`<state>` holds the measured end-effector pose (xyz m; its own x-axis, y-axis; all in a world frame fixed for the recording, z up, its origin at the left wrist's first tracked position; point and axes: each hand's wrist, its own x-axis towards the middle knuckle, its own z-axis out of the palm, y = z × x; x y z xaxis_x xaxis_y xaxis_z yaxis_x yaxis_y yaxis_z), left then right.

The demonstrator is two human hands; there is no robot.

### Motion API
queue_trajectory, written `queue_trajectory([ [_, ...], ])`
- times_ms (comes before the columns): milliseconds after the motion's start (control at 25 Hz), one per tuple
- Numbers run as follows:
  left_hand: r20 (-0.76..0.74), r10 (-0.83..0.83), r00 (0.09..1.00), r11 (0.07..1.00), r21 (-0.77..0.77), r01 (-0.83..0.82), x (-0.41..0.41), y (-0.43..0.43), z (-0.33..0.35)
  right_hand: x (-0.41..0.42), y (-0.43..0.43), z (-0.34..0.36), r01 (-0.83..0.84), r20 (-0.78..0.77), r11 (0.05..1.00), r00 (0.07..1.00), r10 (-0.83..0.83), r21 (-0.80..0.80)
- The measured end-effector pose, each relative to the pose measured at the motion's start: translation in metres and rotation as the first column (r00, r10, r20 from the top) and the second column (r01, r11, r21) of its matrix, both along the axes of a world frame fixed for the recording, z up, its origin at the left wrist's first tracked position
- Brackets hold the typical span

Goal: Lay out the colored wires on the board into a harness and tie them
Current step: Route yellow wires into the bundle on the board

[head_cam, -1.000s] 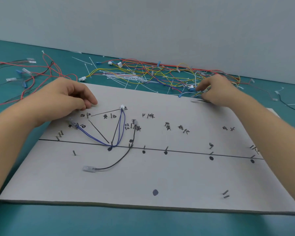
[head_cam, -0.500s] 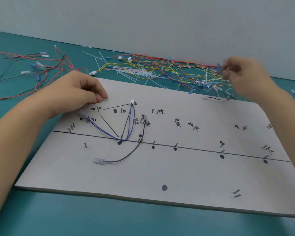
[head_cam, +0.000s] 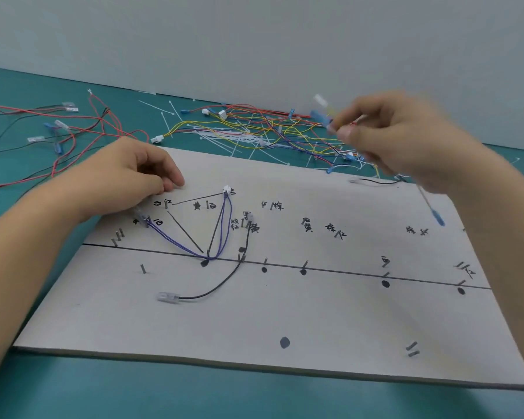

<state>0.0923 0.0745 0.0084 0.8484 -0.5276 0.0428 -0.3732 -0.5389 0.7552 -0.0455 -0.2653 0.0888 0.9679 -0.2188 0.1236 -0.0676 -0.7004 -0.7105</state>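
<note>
The layout step looked barely begun: on the board (head_cam: pixel 285 316) only the purple wires (head_cam: pixel 176 241) ran in a V round a pin on the main line, and one black wire (head_cam: pixel 224 281) curved down from its labelled post to a clear connector lying loose. The left hand (head_cam: pixel 127 179) rested on the far left corner with fingers curled under, right by the purple wires' end connector; whether it pinned anything there I couldn't tell. The right hand (head_cam: pixel 400 140), blurred, was up over the far right edge pinching a blue-tipped wire (head_cam: pixel 321 117), its other blue end dangling above the board. The pile of loose wires (head_cam: pixel 254 131) and white cable ties (head_cam: pixel 167 124) lay just beyond. As I judged it, the next move called for reading the handwritten labels, finding this wire's posts and threading it along the line; tying seemed a long way off
</note>
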Motion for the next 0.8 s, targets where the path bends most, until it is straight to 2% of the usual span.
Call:
queue_trajectory([
  [80, 0.077, -0.006, 0.997, 0.999, 0.034, 0.004, -0.005, 0.001, 0.006, -0.013, 0.027, 0.0, -0.153, -0.138, 0.985, 0.977, 0.162, 0.077],
  [160, 0.147, -0.031, 0.989, 0.999, -0.02, 0.034, -0.012, 0.001, 0.015, -0.022, 0.054, -0.003, -0.27, -0.17, 0.961, 0.946, 0.277, 0.063],
  [280, 0.024, -0.243, 0.97, 0.94, -0.24, 0.241, -0.033, -0.008, 0.029, -0.026, 0.087, -0.014, -0.314, -0.151, 0.945, 0.934, 0.325, 0.092],
  [400, -0.006, -0.393, 0.92, 0.871, -0.324, 0.37, -0.051, -0.02, 0.027, -0.026, 0.106, -0.029, -0.298, -0.113, 0.954, 0.947, 0.3, 0.035],
  [560, 0.025, -0.393, 0.919, 0.879, -0.284, 0.384, -0.054, -0.024, 0.023, -0.031, 0.103, -0.036, -0.24, -0.043, 0.967, 0.969, 0.245, 0.084],
  [640, 0.027, -0.36, 0.933, 0.893, -0.28, 0.352, -0.049, -0.022, 0.022, -0.036, 0.094, -0.032, -0.208, -0.055, 0.973, 0.975, 0.215, 0.102],
  [720, 0.017, -0.3, 0.954, 0.917, -0.27, 0.293, -0.042, -0.018, 0.022, -0.04, 0.081, -0.03, -0.144, -0.112, 0.989, 0.983, 0.145, 0.019],
  [800, -0.002, -0.254, 0.967, 0.942, -0.23, 0.246, -0.036, -0.012, 0.021, -0.042, 0.067, -0.028, -0.067, -0.197, 0.987, 0.98, 0.036, -0.149],
])
